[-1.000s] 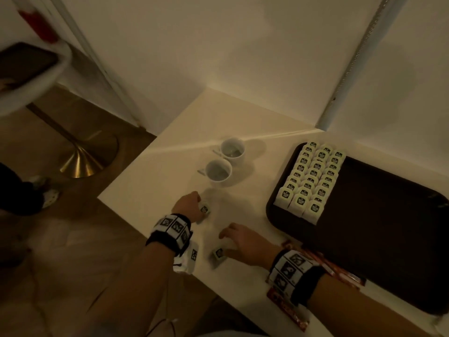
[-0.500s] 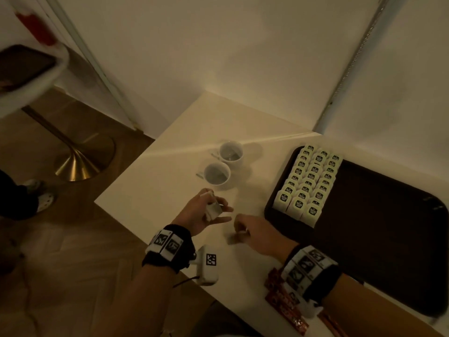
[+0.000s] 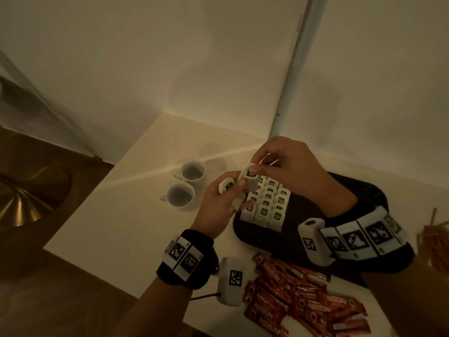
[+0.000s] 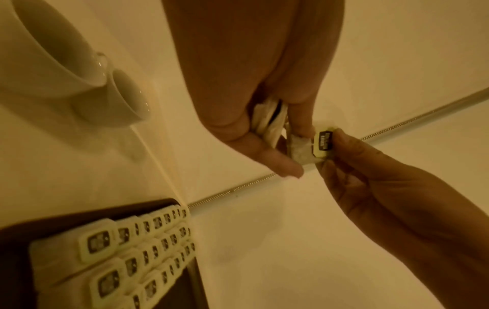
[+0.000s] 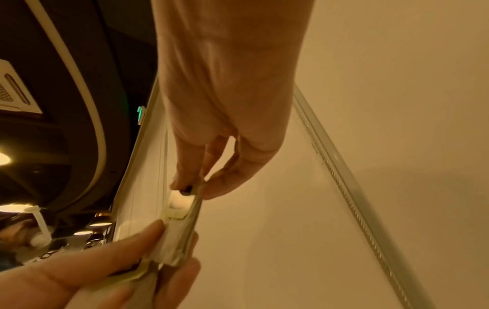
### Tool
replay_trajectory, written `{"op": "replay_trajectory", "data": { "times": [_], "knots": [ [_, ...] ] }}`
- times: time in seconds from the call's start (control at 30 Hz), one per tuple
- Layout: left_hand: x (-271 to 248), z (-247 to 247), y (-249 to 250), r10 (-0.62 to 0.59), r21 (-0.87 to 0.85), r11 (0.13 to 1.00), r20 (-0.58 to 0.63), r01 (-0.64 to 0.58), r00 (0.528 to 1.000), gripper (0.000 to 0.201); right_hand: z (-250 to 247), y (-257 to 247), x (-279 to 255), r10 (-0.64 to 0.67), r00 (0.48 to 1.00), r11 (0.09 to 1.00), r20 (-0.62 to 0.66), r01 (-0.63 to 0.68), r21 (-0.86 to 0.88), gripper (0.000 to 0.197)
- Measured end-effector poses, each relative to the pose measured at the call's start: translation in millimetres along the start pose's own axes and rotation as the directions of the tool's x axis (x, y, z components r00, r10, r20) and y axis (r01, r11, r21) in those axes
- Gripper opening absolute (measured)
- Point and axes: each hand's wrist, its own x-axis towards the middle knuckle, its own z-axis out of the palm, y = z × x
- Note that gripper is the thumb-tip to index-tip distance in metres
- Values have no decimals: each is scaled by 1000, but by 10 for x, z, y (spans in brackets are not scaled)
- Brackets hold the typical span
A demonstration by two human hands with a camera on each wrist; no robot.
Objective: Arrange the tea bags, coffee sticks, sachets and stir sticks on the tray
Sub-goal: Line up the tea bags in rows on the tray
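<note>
Tea bag [image 3: 250,173] passed between hands above the tray [image 3: 340,190]
The right hand [image 3: 289,164] pinches its tag with thumb and forefinger; the left hand [image 3: 218,205] curls around its pouch and another tea bag [image 3: 227,186], over the tray's near-left rows of tea bags [image 3: 267,205].

my right hand [image 5: 225,117] pinching tea bag [image 5: 182,206] tag up top, left hand [image 5: 87,271] gripping bag end below

Two glossy white ceramic cups [image 3: 187,183] sit on a smooth, matt cream tabletop [image 3: 126,215]; the dark brown plastic tray [image 3: 306,229] looks dull, its pale paper tea bags [image 3: 267,205] soft and matt, the red foil coffee sticks [image 3: 298,302] shiny, thin wooden stir sticks [image 3: 430,242] bare
</note>
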Motion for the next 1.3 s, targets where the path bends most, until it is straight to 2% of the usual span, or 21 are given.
{"op": "replay_trajectory", "data": {
  "times": [0.13,0.23,0.37,0.53,0.6,0.73,0.83,0.93,1.07,1.23,1.3],
  "knots": [
    [39,162,57,-23,-240,971,17,27,1000,23,-101,-80,-62,-36,998,999,-48,38,33,16],
    [76,262,90,-83,-384,920,3,78,997,25,-150,-152,-71,-68,997,997,-30,68,-30,16],
    [105,343,59,-160,-345,923,55,169,986,25,-184,-240,-29,-98,993,975,72,110,-191,12],
    [86,365,64,-196,-382,900,71,208,978,34,-327,-359,61,-59,998,967,20,62,-246,14],
    [88,364,46,-220,-396,887,93,238,971,38,-388,-406,108,-26,998,954,49,39,-297,18],
    [93,409,61,-268,-397,861,177,318,947,60,-397,-452,167,8,994,845,111,53,-532,32],
    [103,414,72,-244,-439,843,203,311,948,58,-389,-482,155,24,996,755,92,42,-654,43],
    [121,388,41,-192,-402,881,181,251,965,58,-380,-502,151,1,998,768,71,44,-638,50],
    [129,361,32,-175,-439,867,172,235,969,50,-376,-489,158,-14,998,799,57,45,-600,44],
    [156,341,27,-144,-486,853,134,192,980,88,-378,-410,166,-104,995,919,12,101,-380,33],
    [164,312,25,-127,-497,850,131,176,983,84,-356,-378,139,-82,996,969,-29,73,-236,24]
  ]
}}
